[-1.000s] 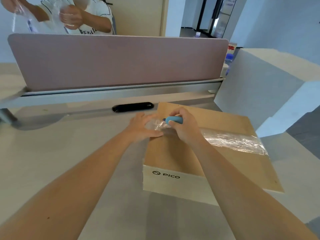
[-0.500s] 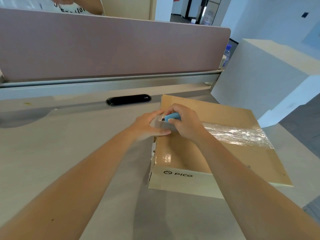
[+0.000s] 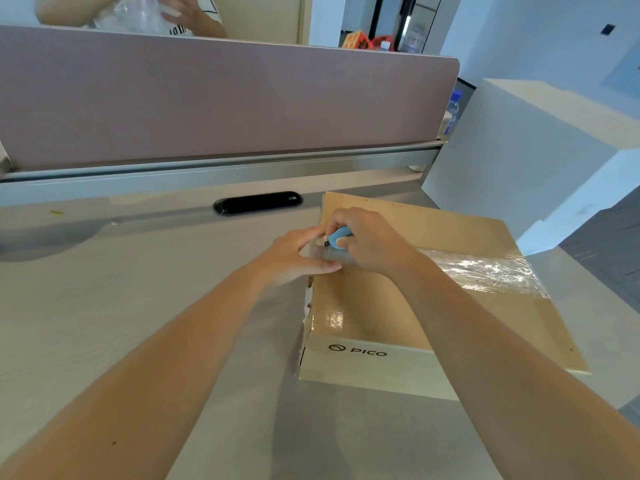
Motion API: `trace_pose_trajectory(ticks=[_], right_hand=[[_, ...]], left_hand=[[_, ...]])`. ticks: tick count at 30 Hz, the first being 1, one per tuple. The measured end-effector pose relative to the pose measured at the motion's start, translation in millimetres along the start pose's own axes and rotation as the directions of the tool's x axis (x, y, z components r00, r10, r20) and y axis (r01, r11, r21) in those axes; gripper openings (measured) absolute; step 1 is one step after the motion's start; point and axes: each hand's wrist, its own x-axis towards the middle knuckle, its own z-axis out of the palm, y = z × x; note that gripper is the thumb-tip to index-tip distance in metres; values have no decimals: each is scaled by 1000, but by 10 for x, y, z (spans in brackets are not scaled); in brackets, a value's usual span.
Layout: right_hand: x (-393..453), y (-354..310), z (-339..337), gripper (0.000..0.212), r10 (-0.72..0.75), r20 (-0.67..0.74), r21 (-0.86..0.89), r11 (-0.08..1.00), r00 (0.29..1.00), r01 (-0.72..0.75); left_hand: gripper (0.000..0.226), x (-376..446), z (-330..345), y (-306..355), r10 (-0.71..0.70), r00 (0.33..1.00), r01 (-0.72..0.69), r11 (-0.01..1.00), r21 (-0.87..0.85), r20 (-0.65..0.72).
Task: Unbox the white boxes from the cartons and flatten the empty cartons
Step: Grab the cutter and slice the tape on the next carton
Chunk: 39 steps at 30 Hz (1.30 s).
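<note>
A brown carton (image 3: 446, 317) marked PICO on its near side lies shut on the desk, right of centre. Clear tape (image 3: 485, 271) runs across its top seam. My right hand (image 3: 370, 242) grips a small blue cutter (image 3: 337, 236) at the carton's left end of the seam, blade tip pointing left. My left hand (image 3: 298, 258) rests against the carton's left edge, fingers straight, thumb lying on the taped top. No white box is in sight.
A mauve divider panel (image 3: 225, 98) and metal rail close off the back of the grey desk (image 3: 121, 289). A black cable slot (image 3: 258, 202) lies behind my hands. Another person's hands (image 3: 173, 10) handle plastic beyond the divider. A large white block (image 3: 519, 150) stands at right.
The view has tilted and shifted, so the carton sits further right in the picture. Both hands stay at the left end of the tape seam, the cutter still held there.
</note>
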Motion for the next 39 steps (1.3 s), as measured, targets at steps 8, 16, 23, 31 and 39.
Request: trace_pose_trajectory(ticks=[8, 16, 23, 31, 39], right_hand=[[-10, -4, -78, 23, -24, 64, -167, 985, 998, 35], [-49, 47, -154, 24, -17, 98, -210, 977, 995, 37], [-56, 142, -162, 20, -2, 70, -180, 984, 998, 15], [-98, 216, -172, 24, 19, 45, -169, 986, 999, -11], [-248, 473, -339, 23, 77, 58, -197, 978, 995, -64]], left_hand=[[91, 22, -6, -37, -28, 999, 28, 1000, -6, 22], [89, -12, -10, -32, -53, 998, 53, 998, -21, 24], [85, -52, -7, 34, -64, 998, 65, 998, -26, 22], [80, -78, -25, 107, -94, 995, 93, 995, 42, 18], [88, -89, -50, 148, -105, 994, 103, 991, 85, 16]])
